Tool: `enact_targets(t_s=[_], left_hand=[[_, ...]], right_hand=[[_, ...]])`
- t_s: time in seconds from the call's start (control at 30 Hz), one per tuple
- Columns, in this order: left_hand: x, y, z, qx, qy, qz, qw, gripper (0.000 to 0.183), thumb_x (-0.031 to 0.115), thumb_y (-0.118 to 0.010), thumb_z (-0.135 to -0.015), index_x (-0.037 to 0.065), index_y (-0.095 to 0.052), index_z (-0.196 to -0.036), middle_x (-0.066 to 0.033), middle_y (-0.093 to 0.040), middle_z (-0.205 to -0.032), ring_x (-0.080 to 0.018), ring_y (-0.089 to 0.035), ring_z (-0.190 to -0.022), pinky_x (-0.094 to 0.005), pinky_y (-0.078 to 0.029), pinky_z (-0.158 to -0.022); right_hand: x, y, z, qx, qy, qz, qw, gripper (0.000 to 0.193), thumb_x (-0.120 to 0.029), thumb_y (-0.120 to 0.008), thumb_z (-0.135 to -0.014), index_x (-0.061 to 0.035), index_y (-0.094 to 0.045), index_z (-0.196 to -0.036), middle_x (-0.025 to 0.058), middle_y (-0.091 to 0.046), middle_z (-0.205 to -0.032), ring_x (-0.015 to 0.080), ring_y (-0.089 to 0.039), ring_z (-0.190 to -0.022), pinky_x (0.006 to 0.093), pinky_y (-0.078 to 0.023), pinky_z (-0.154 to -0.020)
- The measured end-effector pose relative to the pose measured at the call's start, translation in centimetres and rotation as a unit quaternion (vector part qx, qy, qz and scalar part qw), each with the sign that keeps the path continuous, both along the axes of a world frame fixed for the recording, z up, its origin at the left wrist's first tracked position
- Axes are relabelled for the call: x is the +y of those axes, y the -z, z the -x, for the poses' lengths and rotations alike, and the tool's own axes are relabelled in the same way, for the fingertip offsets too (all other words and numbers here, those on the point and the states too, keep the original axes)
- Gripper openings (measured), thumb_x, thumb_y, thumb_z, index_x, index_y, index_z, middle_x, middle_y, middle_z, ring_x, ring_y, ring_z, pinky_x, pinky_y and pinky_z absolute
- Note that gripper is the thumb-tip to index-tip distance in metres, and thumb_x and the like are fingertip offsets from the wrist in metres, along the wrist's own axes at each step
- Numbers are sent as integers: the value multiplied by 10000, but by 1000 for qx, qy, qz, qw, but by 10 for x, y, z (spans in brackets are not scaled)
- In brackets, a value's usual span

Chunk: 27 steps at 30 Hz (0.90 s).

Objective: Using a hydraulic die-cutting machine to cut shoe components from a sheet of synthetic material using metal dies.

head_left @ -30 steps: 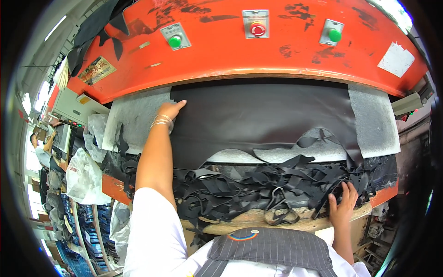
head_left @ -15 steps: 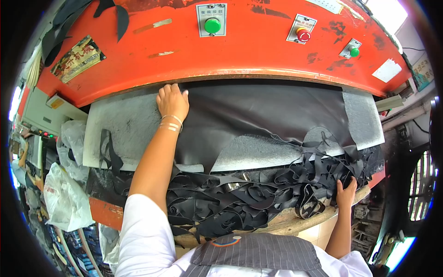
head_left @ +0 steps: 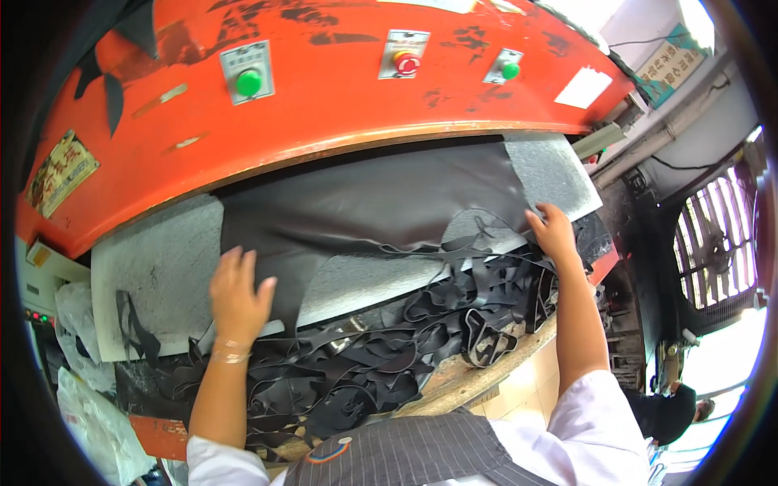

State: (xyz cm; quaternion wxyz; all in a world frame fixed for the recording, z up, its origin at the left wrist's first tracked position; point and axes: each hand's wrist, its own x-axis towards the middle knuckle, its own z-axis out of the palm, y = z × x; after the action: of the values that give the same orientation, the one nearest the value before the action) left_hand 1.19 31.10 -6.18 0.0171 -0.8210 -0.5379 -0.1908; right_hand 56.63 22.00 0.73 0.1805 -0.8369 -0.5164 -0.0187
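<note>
A dark brown-black sheet of leather (head_left: 381,194), creased and with cut-out gaps along its near edge, lies over a pale grey cutting board (head_left: 154,259). My left hand (head_left: 241,296) is at the sheet's left edge, fingers spread, slightly blurred, with nothing seen in it. By the right edge of the leather is my right hand (head_left: 554,231), its fingers apart and its fingertips at or just over the edge; contact is hard to tell. Tangled black leather offcuts (head_left: 389,348) are heaped along the near side of the board, and a shiny metal piece (head_left: 348,326) lies among them.
The orange machine beam (head_left: 324,113) spans the board's far side, with green buttons (head_left: 249,82) and a red stop button (head_left: 406,62). White plastic bags (head_left: 97,421) hang at the left. A barred fan or window (head_left: 717,243) and another person (head_left: 664,411) are at the right.
My left hand has come back from the sheet's far left edge toward me. My right hand has risen from the offcuts to the sheet's right edge. The view has turned to the right.
</note>
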Motion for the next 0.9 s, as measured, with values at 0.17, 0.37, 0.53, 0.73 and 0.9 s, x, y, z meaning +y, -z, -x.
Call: enact_targets(t_s=[0.17,0.37,0.53,0.73,0.9], left_hand=[[-24,-17,19,20,-205,10,979,490,423,-634,-861,15,-560,-1121,-188,-559,-1180,-376,-574,-1007,-486,-467,-802],[-18,-23,19,16,-283,125,951,513,507,-624,-857,25,-567,-692,-199,-604,-647,-432,-603,-668,-499,-461,-613],[2,-18,73,15,-293,88,952,559,489,-634,-853,-27,-568,-651,-278,-590,-718,-476,-578,-708,-528,-440,-624],[-8,-41,-2,66,-245,-16,967,322,270,-709,-802,43,-613,-1010,-170,-620,-1062,-368,-582,-996,-478,-459,-804],[-12,-59,-137,-29,16,-39,999,461,325,-694,-782,53,-598,-1143,-147,-581,-1193,-315,-532,-1125,-468,-407,-939]], right_hand=[[69,42,-67,-14,86,77,993,728,-546,-698,-783,54,-590,-1181,282,-601,-1165,376,-564,-1146,433,-442,-977],[86,36,-95,100,105,142,979,821,-518,-805,-677,66,-579,-1208,300,-596,-1188,376,-575,-1155,415,-448,-981],[93,46,-85,78,35,126,988,583,-407,-751,-779,15,-605,-1155,252,-623,-1171,390,-583,-1128,444,-463,-949],[38,38,-123,-51,44,21,998,261,-256,-648,-863,-66,-615,-1039,168,-640,-1057,364,-596,-1027,456,-467,-873],[-86,-8,-54,-64,-299,-135,942,206,-92,-692,-793,-41,-579,-957,138,-590,-935,343,-552,-882,440,-422,-789]])
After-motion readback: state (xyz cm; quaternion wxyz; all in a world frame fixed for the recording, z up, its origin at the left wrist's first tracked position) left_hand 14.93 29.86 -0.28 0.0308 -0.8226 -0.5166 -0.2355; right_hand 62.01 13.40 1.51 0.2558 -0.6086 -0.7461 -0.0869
